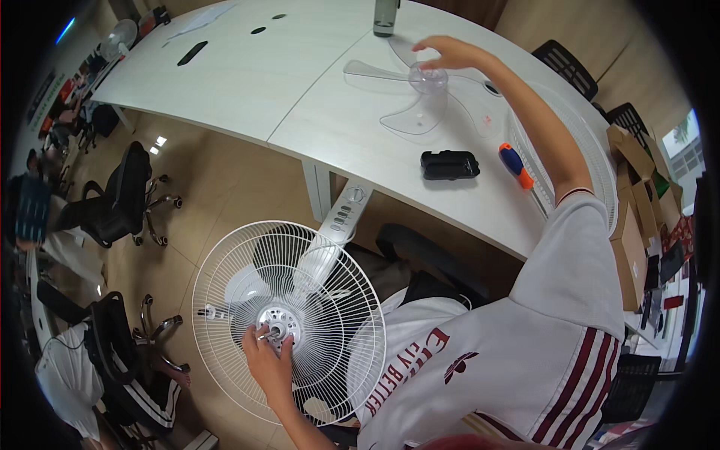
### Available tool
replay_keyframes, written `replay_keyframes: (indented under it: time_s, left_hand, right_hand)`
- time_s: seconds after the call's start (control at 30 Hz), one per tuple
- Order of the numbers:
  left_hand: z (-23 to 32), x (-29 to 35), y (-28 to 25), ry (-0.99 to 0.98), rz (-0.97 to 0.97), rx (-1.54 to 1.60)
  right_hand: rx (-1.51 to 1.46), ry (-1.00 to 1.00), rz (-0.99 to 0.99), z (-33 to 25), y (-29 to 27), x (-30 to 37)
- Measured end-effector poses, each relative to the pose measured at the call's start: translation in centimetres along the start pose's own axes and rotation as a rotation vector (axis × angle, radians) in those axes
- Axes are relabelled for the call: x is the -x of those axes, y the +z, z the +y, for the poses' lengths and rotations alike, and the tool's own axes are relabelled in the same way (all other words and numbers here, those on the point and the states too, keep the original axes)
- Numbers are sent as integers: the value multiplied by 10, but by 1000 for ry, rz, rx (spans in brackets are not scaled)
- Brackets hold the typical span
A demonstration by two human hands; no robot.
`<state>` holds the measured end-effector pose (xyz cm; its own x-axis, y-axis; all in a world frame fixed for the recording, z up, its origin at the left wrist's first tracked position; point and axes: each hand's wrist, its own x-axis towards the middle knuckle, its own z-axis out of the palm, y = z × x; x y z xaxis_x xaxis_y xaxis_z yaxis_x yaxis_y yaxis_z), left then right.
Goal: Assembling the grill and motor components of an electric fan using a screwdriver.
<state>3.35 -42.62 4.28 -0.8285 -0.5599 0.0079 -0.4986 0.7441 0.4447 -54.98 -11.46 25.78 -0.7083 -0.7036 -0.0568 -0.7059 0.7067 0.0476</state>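
Observation:
A stand fan with a white rear wire grille [352,300] stands tilted in front of me, its front uncovered. At its centre, my left hand [270,366] has thumb and fingers around the metal motor shaft [276,332]. My right hand [454,54] reaches across the white table, fingers apart and curved over the hub of the clear fan blade [409,120]. Whether the fingertips touch the hub, I cannot tell. The fan's control panel [346,214] rises beside the table edge.
On the table [247,82] lie a black case [450,165], an orange-and-blue screwdriver [516,166] and a white front grille [592,142], partly behind my right arm. A bottle [385,19] stands at the far edge. Office chairs [124,199] and cardboard boxes [630,247] flank the area.

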Motion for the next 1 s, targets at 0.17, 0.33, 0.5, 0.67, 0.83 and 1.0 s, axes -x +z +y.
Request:
replay_keyframes:
  time_s: [0.17,0.33,0.5,0.67,0.83,1.0]
  left_hand:
    - [0,-3,0,5,-1,9]
    - [2,0,1,6,-18,-20]
    - [7,3,0,7,-1,-21]
    - [8,-1,-1,4,-58,-17]
    - [0,-15,-2,48,-122,-32]
    - [0,-31,-2,152,-146,-44]
  right_hand:
    - [-107,102,-118,69,64,-10]
    - [-84,62,-141,68,47,-5]
    - [-15,90,-177,23,-12,44]
    - [-115,256,-329,-35,-93,159]
    - [-3,550,-194,-38,-98,235]
    - [-56,596,-184,-43,-109,309]
